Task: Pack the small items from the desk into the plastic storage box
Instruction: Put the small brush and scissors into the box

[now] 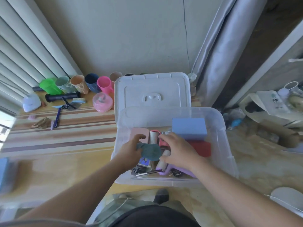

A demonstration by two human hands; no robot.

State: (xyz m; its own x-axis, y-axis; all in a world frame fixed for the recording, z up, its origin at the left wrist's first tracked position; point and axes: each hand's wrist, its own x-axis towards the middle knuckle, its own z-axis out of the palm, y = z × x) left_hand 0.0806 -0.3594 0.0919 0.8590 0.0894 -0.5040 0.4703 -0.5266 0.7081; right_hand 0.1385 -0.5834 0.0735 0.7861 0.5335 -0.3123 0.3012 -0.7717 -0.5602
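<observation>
A clear plastic storage box stands in front of me, its white lid lying behind it. Both my hands are inside the box. My left hand grips a teal round item over the box's middle. My right hand is beside it, fingers curled on a pink lint roller. Inside the box lie a light blue box, a red box, a pink case, a purple roller and a pen.
On the striped desk to the left stand several coloured cups, a pink round container, a black roll, brushes and a white dome item. A blue item lies at the near left edge. Clutter lies on the floor at right.
</observation>
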